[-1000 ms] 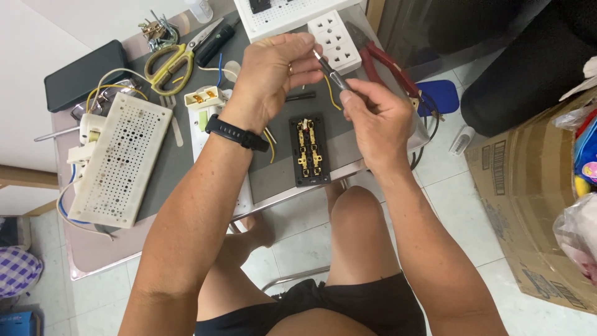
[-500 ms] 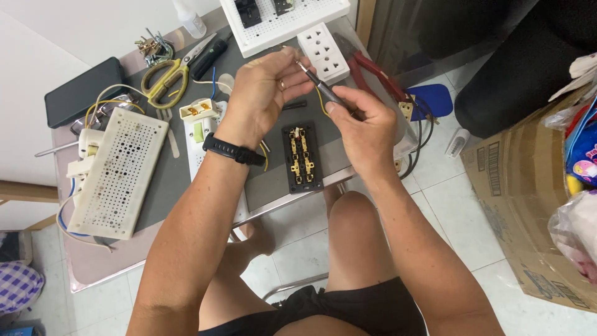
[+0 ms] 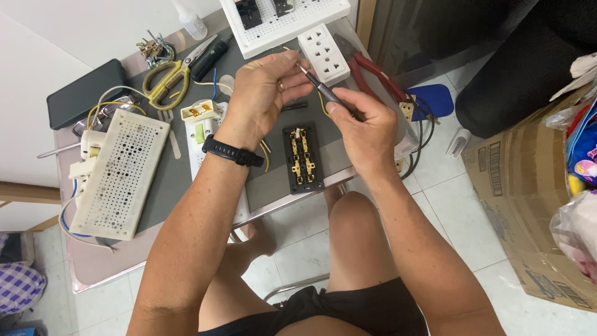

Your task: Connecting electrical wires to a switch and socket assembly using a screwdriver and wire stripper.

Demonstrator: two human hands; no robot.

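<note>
Your right hand [image 3: 367,124] is closed around the dark handle of a small screwdriver [image 3: 322,88], its thin metal shaft slanting up and left toward your other hand. Your left hand [image 3: 264,93] is raised above the bench [image 3: 165,186] with its grip curled shut, fingertips pinched on something small right at the screwdriver's tip; what that piece is cannot be told, since the fingers hide it. A yellow wire [image 3: 323,104] loops down just below the two hands. You wear a black wristband [image 3: 231,152] on your left wrist.

Directly beneath your hands, lying flat on the bench, is a black socket insert [image 3: 303,157] with brass contacts facing up. Just beyond your left hand lies a white triple outlet face [image 3: 323,54], and beside it, to the right, red-handled pliers [image 3: 373,74]. At the far edge sits a white perforated board [image 3: 283,22]. To the left lie yellow-handled scissors [image 3: 171,74], a dark flat case [image 3: 84,93], and a second white perforated panel [image 3: 118,174] with blue and white wires trailing off it. A cardboard box [image 3: 522,199] stands on the floor at your right.
</note>
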